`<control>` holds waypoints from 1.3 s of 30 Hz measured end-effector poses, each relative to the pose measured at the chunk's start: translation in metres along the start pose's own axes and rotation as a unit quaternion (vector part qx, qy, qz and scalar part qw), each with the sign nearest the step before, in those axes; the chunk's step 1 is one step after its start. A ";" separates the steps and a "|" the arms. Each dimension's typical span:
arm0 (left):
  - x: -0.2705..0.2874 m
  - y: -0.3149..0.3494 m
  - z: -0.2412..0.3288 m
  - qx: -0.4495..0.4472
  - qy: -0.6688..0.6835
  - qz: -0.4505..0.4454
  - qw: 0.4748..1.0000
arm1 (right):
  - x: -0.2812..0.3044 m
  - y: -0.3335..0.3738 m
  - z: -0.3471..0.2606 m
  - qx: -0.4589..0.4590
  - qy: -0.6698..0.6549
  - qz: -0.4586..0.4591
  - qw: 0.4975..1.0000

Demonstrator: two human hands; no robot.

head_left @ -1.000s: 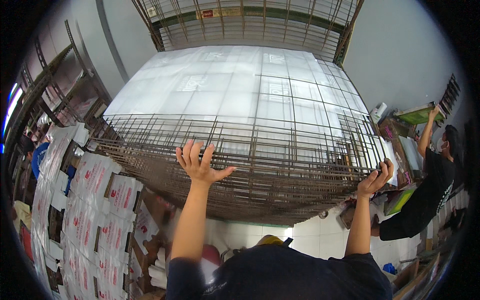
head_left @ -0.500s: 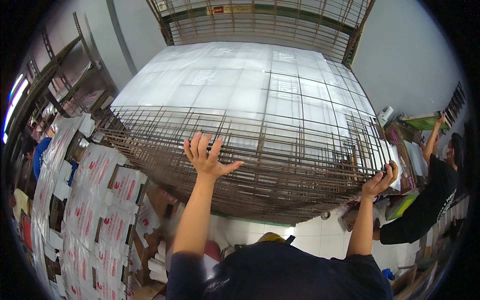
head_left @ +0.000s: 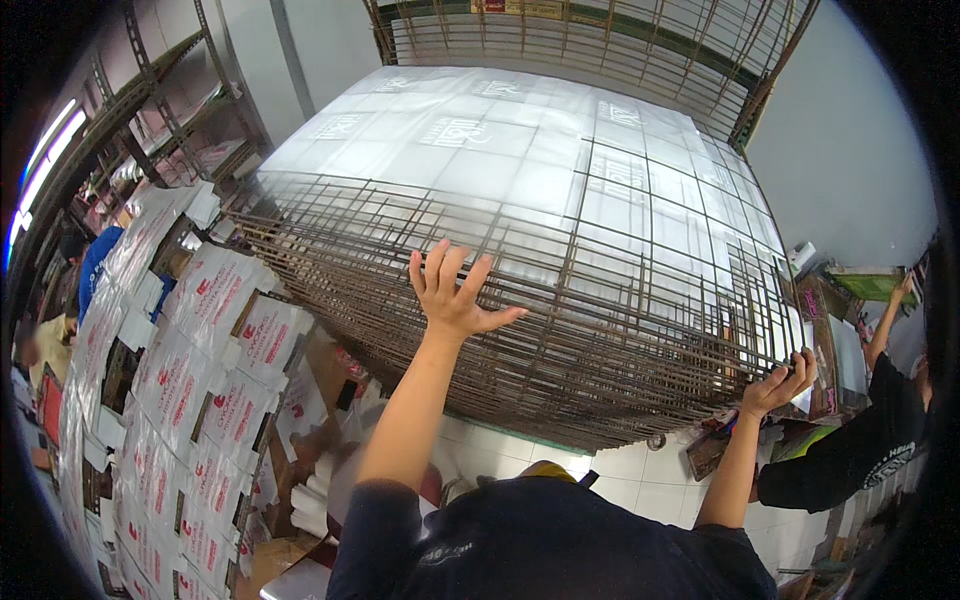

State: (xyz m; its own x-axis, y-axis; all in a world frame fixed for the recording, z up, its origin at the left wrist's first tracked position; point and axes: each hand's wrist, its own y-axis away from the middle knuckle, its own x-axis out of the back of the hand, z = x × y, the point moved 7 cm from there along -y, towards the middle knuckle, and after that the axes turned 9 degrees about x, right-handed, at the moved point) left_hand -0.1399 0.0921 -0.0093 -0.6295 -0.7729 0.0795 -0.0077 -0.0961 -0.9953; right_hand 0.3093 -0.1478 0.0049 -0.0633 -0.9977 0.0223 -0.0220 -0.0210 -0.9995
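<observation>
Wire racks (head_left: 600,350), in a deep stack, stand before us at twelve o'clock. Nearest, toward one, our right hand (head_left: 772,388) curls its fingers round the stack's near right corner, gripping wire. Just farther, toward eleven, our left hand (head_left: 456,302) spreads its fingers wide at the front rods; whether its palm touches we cannot tell. At ten, plastic-wrapped packs (head_left: 168,385) with red print line up; at two, a co-worker (head_left: 845,455) in black holds one arm up. White sheets (head_left: 480,140) spread across the racks' far part, and beyond them, at twelve, rises another wire panel (head_left: 570,42).
</observation>
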 end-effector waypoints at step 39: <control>0.006 -0.006 -0.004 0.001 0.021 0.000 1.000 | 0.000 -0.002 0.001 0.039 0.049 -0.004 0.998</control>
State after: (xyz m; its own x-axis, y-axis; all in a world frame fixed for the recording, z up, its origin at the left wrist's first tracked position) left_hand -0.1464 0.0907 -0.0028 -0.6613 -0.7462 0.0767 -0.0057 -0.0972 -0.9952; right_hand 0.3109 -0.1476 0.0068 -0.1616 -0.9865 0.0280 0.0551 -0.0374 -0.9978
